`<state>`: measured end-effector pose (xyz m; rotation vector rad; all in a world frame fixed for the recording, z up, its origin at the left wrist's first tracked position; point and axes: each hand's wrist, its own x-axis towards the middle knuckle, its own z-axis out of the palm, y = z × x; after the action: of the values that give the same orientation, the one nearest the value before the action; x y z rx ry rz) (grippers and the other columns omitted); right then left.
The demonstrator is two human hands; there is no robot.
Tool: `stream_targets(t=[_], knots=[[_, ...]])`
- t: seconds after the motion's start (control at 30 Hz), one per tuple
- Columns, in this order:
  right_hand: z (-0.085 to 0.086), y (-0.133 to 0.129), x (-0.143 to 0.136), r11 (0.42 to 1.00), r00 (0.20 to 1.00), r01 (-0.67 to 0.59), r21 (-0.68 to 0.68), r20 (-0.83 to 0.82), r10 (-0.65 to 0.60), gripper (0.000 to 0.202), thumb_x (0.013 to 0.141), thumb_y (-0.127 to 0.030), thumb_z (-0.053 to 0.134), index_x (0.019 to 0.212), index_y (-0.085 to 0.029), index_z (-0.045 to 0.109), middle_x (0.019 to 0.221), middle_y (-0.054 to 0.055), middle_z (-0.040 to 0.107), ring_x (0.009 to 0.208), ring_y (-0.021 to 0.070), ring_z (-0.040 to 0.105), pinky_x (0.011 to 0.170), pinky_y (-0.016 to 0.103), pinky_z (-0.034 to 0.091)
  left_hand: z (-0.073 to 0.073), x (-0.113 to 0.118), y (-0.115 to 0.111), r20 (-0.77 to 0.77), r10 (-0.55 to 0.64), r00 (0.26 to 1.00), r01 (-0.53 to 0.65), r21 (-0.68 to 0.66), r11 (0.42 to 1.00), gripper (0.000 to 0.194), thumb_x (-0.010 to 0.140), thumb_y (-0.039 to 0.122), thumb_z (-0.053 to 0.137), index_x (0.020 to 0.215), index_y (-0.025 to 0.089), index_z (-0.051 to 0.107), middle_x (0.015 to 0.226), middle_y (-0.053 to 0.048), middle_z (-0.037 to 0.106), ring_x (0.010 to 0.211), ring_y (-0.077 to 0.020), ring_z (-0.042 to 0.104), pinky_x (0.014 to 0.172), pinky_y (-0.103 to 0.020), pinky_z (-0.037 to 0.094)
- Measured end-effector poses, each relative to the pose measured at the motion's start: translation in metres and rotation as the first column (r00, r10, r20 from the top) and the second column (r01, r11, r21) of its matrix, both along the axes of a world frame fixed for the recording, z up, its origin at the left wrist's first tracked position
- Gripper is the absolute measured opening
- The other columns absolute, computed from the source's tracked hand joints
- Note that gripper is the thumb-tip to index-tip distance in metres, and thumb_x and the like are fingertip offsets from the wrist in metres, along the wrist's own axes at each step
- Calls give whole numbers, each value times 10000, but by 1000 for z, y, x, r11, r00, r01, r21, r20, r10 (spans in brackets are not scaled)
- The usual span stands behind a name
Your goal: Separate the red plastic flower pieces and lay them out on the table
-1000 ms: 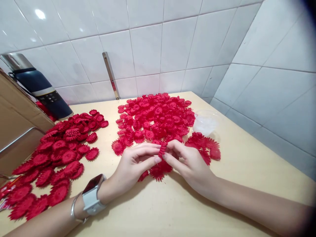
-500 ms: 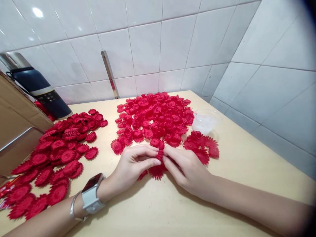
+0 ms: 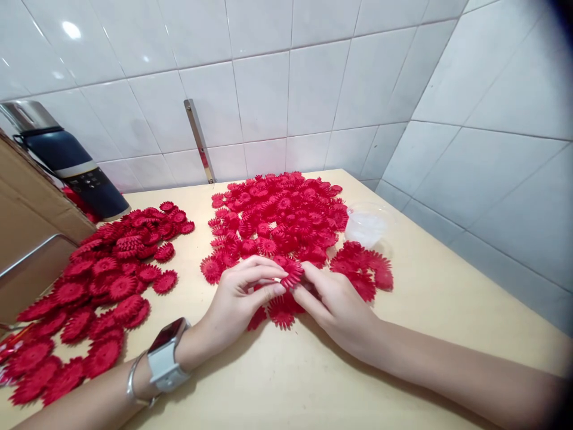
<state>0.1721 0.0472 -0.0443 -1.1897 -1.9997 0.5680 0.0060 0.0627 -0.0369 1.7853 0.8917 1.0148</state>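
Observation:
A red fringed fabric rosette (image 3: pixel 292 273) is held up between both hands over the table, its toothed rim facing me. My left hand (image 3: pixel 245 292) pinches its left edge between thumb and fingers. On the other edge, my right hand (image 3: pixel 338 301) closes thumb and fingertips round it. Just beneath, a few more red rosettes (image 3: pixel 282 313) lie on the table, partly covered by the hands. Behind the hands spreads a large heap of red rosettes (image 3: pixel 286 209). Right of it sits a smaller cluster of flat red pieces (image 3: pixel 358 266).
Another pile of red rosettes (image 3: pixel 120 286) covers the table's left side. Beyond it a dark blue flask (image 3: pixel 80 167) stands beside a cardboard box (image 3: pixel 40 209). A clear plastic container (image 3: pixel 367 226) rests right of the heap. Tiled walls (image 3: pixel 268 89) border the pale table (image 3: pixel 322 382).
The rosette between my fingers has turned from nearly edge-on to showing more of its fringed face. Both hands stay close together in about the same spot; the view has tilted slightly.

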Motion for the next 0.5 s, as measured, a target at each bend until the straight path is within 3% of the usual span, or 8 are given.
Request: stream_targets(t=[0.1,0.3,0.4,0.5], knots=[[-1,-1,1,999,1000,-8,51,13,7,209,772,-151,371,592,-216,286,504,-39,426,432,100,398,416,215,287,0,1,-1,-26,-4,1000,5,35,999,117,755,152,630,831,196,707,875,-48,634,825,-170,595,743,-272,493],[-3,0,4,996,996,-90,3,-9,90,245,790,-175,367,564,-213,280,488,-40,396,430,93,373,422,215,281,-2,1,-5,-9,9,1000,-8,61,998,78,708,152,677,743,202,726,769,-37,658,709,-157,611,645,-253,507],[-2,2,6,986,987,-158,-44,-11,158,230,825,-182,328,599,-203,362,529,-15,456,464,109,425,453,224,326,-1,-1,-5,-12,41,999,-40,58,998,112,713,134,671,768,212,728,791,-32,666,731,-155,614,666,-248,505],[0,3,6,985,988,-150,-89,10,151,234,842,-182,303,638,-192,417,539,-8,468,476,124,451,462,235,342,0,-3,-3,-38,80,996,-79,39,996,136,737,122,645,799,214,725,839,-34,667,776,-159,611,721,-259,496]])
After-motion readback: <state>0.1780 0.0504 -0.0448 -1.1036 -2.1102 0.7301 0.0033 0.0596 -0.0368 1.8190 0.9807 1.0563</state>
